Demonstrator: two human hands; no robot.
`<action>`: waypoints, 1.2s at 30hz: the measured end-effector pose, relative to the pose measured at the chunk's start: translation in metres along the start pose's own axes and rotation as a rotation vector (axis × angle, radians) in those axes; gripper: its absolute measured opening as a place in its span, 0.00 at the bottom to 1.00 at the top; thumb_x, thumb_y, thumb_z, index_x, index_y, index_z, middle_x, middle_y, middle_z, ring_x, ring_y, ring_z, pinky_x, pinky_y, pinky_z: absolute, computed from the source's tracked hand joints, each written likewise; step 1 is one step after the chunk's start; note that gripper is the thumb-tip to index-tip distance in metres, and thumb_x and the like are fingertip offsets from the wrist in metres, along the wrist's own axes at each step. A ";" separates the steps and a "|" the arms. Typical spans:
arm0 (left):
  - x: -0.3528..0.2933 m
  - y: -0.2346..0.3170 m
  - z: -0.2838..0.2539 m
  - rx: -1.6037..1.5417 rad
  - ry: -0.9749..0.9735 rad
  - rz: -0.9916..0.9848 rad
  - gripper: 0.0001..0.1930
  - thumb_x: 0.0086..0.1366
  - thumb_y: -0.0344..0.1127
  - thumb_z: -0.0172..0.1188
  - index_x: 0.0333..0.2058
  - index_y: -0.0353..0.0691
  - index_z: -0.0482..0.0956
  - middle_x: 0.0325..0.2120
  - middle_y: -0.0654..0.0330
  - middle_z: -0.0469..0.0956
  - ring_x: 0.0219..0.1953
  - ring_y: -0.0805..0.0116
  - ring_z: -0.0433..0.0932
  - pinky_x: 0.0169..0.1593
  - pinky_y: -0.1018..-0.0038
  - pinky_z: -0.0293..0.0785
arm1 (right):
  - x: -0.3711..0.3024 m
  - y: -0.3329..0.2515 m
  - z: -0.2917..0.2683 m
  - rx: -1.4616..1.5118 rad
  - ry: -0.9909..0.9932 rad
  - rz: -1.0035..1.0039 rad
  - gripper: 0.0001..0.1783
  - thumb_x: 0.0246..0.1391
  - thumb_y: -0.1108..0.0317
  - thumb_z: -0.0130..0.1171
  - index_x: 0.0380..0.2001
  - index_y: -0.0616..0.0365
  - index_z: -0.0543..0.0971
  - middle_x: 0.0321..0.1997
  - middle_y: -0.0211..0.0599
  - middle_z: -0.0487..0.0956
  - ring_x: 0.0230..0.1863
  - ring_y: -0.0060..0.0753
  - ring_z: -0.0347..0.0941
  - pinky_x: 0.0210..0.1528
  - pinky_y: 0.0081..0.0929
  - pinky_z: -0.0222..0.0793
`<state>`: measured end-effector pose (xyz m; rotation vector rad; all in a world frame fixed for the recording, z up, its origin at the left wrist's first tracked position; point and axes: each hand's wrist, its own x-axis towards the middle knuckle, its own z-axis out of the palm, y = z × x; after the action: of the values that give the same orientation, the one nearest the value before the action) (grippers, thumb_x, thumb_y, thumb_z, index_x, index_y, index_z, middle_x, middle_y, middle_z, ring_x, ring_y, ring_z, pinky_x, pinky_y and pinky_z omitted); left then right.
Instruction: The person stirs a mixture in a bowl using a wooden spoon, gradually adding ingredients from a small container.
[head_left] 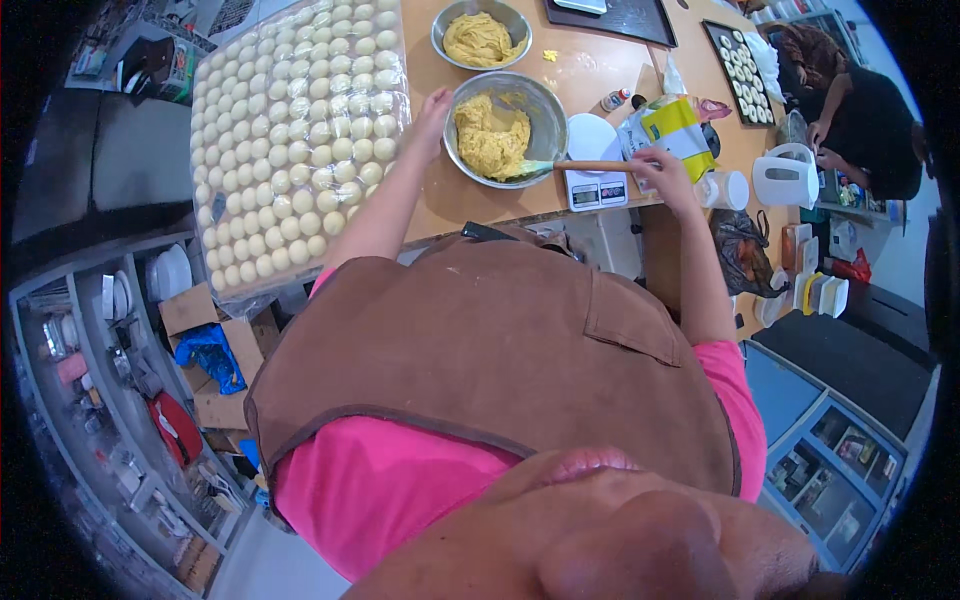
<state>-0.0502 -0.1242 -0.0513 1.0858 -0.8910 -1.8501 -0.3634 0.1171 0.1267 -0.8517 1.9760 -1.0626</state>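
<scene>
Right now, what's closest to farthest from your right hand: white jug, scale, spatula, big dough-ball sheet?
1. Spatula, in the right hand.
2. Scale, just left of it.
3. White jug, to its right.
4. Dough balls, far left.

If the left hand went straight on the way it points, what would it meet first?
The left hand would probably meet the far metal bowl at its near-left rim; heights are unclear.
</scene>
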 end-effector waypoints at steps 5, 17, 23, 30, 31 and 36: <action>-0.008 0.022 0.025 -0.071 -0.303 -0.157 0.18 0.68 0.36 0.44 0.56 0.42 0.64 0.49 0.60 0.70 0.50 0.69 0.69 0.53 0.73 0.67 | -0.003 -0.041 0.020 -0.940 -0.575 -0.329 0.18 0.50 0.56 0.56 0.45 0.48 0.76 0.30 0.44 0.78 0.32 0.44 0.75 0.37 0.35 0.69; -0.014 -0.006 0.010 -0.248 -0.058 -0.085 0.15 0.68 0.38 0.43 0.49 0.39 0.70 0.45 0.61 0.73 0.46 0.71 0.71 0.50 0.73 0.68 | -0.044 0.021 0.109 -0.784 -0.433 -0.309 0.17 0.55 0.58 0.50 0.47 0.51 0.74 0.28 0.52 0.77 0.32 0.52 0.74 0.34 0.42 0.68; -0.022 0.003 0.015 -0.171 0.002 -0.039 0.16 0.67 0.40 0.45 0.48 0.38 0.69 0.43 0.62 0.74 0.45 0.73 0.70 0.50 0.74 0.65 | -0.054 0.067 0.158 -0.450 -0.248 -0.340 0.15 0.59 0.58 0.47 0.30 0.59 0.72 0.20 0.41 0.72 0.17 0.39 0.65 0.22 0.31 0.62; -0.020 -0.001 0.014 -0.120 -0.030 -0.007 0.15 0.67 0.38 0.46 0.48 0.38 0.70 0.43 0.62 0.74 0.44 0.73 0.70 0.50 0.75 0.65 | -0.055 0.037 0.135 0.743 -0.457 0.590 0.22 0.62 0.52 0.41 0.45 0.60 0.69 0.19 0.22 0.68 0.13 0.17 0.61 0.15 0.17 0.59; -0.020 -0.001 0.015 -0.080 -0.019 0.020 0.15 0.67 0.37 0.46 0.49 0.38 0.70 0.43 0.62 0.74 0.44 0.73 0.70 0.50 0.76 0.65 | -0.052 0.037 0.124 0.831 -0.571 0.594 0.21 0.62 0.53 0.41 0.48 0.59 0.67 0.19 0.22 0.67 0.12 0.16 0.61 0.13 0.16 0.58; -0.027 0.007 0.022 0.019 -0.010 0.067 0.14 0.66 0.34 0.47 0.49 0.37 0.70 0.43 0.61 0.74 0.45 0.74 0.70 0.50 0.77 0.65 | -0.033 0.021 0.109 -0.152 -0.476 0.123 0.24 0.61 0.63 0.41 0.60 0.48 0.55 0.22 0.31 0.68 0.12 0.25 0.67 0.13 0.22 0.66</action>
<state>-0.0596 -0.0995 -0.0278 1.0464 -0.9421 -1.7967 -0.2598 0.1096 0.0746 -0.9487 1.6895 -0.5761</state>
